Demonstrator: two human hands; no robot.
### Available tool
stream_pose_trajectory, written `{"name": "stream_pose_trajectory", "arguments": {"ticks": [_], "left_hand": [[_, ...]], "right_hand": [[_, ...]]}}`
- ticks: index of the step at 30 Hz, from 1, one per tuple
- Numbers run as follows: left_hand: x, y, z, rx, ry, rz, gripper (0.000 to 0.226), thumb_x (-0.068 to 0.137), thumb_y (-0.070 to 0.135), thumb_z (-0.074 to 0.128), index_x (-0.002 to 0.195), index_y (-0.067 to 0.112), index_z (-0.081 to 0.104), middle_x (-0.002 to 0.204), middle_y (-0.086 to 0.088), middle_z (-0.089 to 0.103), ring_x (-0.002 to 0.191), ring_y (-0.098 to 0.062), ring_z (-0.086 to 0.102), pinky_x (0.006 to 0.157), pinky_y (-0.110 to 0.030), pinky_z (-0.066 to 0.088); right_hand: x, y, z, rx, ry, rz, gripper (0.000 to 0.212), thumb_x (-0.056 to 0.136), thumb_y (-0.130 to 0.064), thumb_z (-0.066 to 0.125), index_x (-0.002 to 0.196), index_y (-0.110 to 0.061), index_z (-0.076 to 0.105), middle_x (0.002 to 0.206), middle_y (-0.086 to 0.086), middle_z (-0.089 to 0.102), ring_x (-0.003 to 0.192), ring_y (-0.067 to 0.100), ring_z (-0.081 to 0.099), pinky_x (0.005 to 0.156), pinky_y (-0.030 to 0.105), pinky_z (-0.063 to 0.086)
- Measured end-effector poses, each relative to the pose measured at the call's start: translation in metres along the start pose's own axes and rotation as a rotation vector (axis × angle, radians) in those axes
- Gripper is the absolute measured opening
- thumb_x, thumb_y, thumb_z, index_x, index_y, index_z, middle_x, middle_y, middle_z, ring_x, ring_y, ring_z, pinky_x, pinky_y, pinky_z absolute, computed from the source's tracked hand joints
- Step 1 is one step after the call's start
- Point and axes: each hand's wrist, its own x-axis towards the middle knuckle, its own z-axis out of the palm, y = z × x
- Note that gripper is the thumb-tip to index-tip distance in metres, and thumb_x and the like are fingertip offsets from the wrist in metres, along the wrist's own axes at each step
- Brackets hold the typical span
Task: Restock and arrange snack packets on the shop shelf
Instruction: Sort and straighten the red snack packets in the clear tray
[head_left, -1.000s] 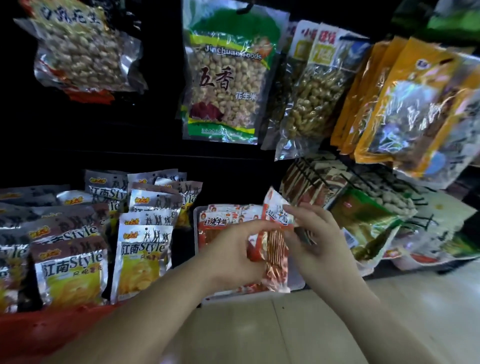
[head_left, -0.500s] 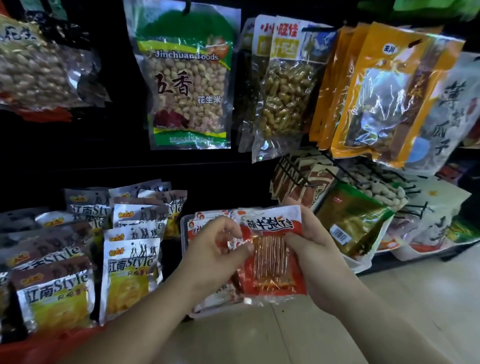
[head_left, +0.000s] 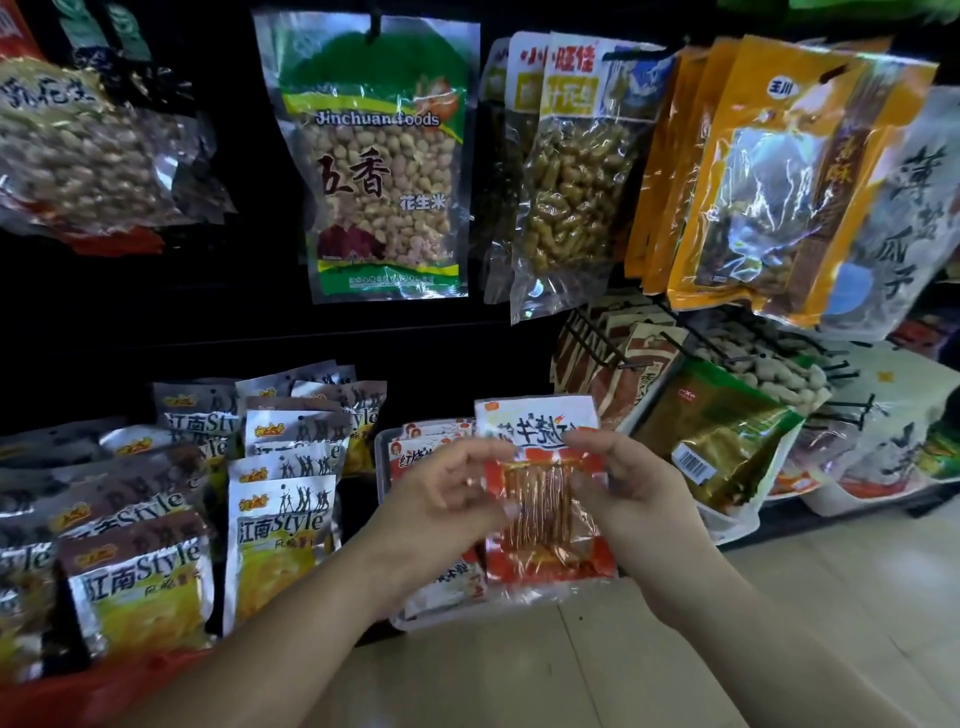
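Observation:
A red and white snack packet (head_left: 543, 514) with a clear window showing thin sticks is held upright in front of me, facing me. My left hand (head_left: 441, 499) pinches its left edge and my right hand (head_left: 628, 499) grips its right edge. Just behind and below it stands a clear plastic tray (head_left: 387, 519) on the low shelf, holding several matching red packets (head_left: 423, 441).
Silver and yellow "Style" packets (head_left: 275, 525) stand in rows to the left. Peanut bags (head_left: 379, 171) and orange bags (head_left: 779, 171) hang from hooks above. Green and gold packets (head_left: 717, 441) fill wire racks at right. Pale floor boards (head_left: 779, 571) lie below.
The red packet has turned from edge-on to face me and been lifted slightly. The view has shifted right and closer to the shelf.

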Motion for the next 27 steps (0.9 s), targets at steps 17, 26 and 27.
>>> {"name": "stream_pose_trajectory", "arguments": {"ticks": [17,26,27], "left_hand": [[0.003,-0.003,0.019,0.067,0.090,0.126,0.032,0.093,0.024,0.076,0.120,0.035,0.064,0.120,0.014,0.065,0.104,0.007,0.066,0.074,-0.015,0.058],[0.011,-0.016,-0.007,0.049,0.136,0.002,0.030,0.097,0.010,0.068,0.090,0.034,0.050,0.083,-0.012,0.057,0.073,-0.022,0.052,0.068,-0.049,0.050],[0.011,-0.017,-0.010,0.047,0.119,-0.007,0.031,0.096,0.011,0.069,0.089,0.035,0.051,0.085,-0.013,0.059,0.075,-0.027,0.055,0.070,-0.045,0.049]], "right_hand": [[-0.007,-0.004,0.014,0.012,-0.343,-0.054,0.078,0.096,0.012,0.056,0.142,-0.051,0.053,0.126,-0.011,0.071,0.109,0.029,0.073,0.093,0.062,0.057],[0.005,0.008,0.016,-0.082,-0.041,-0.147,0.061,0.096,-0.011,0.072,0.139,-0.050,0.055,0.141,-0.005,0.052,0.126,0.009,0.059,0.104,0.042,0.056],[0.007,0.008,0.017,-0.037,-0.049,-0.146,0.067,0.095,-0.009,0.073,0.143,-0.052,0.051,0.144,-0.008,0.052,0.128,0.009,0.059,0.104,0.039,0.056]]}}
